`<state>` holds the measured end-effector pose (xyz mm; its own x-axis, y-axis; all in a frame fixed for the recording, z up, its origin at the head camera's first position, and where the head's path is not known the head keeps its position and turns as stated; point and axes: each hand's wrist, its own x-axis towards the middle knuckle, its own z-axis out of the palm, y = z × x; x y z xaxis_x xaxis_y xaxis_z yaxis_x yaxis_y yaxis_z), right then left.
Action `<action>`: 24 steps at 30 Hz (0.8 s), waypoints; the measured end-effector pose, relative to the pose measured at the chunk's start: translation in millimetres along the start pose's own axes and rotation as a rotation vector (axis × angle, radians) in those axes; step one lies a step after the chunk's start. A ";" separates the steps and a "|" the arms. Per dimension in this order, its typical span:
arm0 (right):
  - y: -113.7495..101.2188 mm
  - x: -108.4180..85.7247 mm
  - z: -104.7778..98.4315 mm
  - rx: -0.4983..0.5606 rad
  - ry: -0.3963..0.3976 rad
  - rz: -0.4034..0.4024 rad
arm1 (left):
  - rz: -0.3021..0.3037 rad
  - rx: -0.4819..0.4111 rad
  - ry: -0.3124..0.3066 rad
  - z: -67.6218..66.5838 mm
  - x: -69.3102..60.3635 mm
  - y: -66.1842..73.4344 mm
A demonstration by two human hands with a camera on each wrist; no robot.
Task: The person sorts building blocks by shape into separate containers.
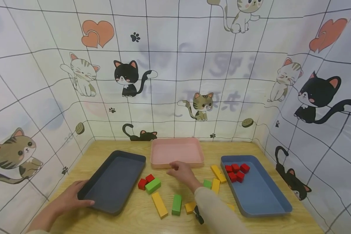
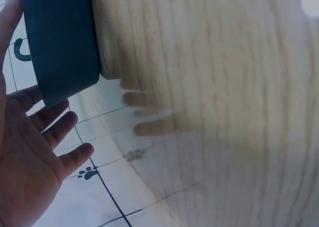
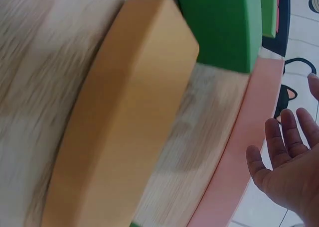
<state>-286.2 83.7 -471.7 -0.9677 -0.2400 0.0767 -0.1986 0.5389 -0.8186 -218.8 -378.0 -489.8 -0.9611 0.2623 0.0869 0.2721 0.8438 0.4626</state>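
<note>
My left hand (image 1: pixel 67 198) rests against the near-left corner of a dark grey tray (image 1: pixel 117 208), thumb along its near side and fingers by its left side. In the left wrist view, the fingers (image 2: pixel 55 130) spread beside the tray's wall (image 2: pixel 62 43). My right hand (image 1: pixel 183 175) hovers just in front of a pink tray (image 1: pixel 176 165), fingers loosely bent and holding nothing. Below it lie two red cubes (image 1: pixel 142 184), green blocks (image 1: pixel 176 204) and yellow blocks (image 1: pixel 159 205). The right wrist view shows a yellow block (image 3: pixel 119 117) and a green block (image 3: pixel 219 28) up close.
At the right stands a blue tray (image 1: pixel 263 191) with several red cubes (image 1: pixel 235 168) at its far end. More yellow blocks (image 1: pixel 218 174) lie beside it, some partly behind my right sleeve (image 1: pixel 219 211). A cat-print cloth (image 1: pixel 175 71) surrounds the wooden table (image 1: pixel 140 224).
</note>
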 end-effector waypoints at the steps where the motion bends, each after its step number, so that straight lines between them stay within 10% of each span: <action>1: -1.2 1.4 2.9 -0.007 -0.006 0.003 | -0.005 -0.009 -0.013 -0.8 -1.3 -0.2; 24: -13.6 14.6 59.1 -0.059 -0.084 -0.033 | -0.063 -0.075 -0.097 -1.5 -2.5 -5.7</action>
<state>-288.4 25.1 -493.1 -0.9444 -0.3246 0.0532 -0.2417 0.5751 -0.7816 -218.1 -384.2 -491.3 -0.9660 0.2571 -0.0286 0.2034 0.8234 0.5298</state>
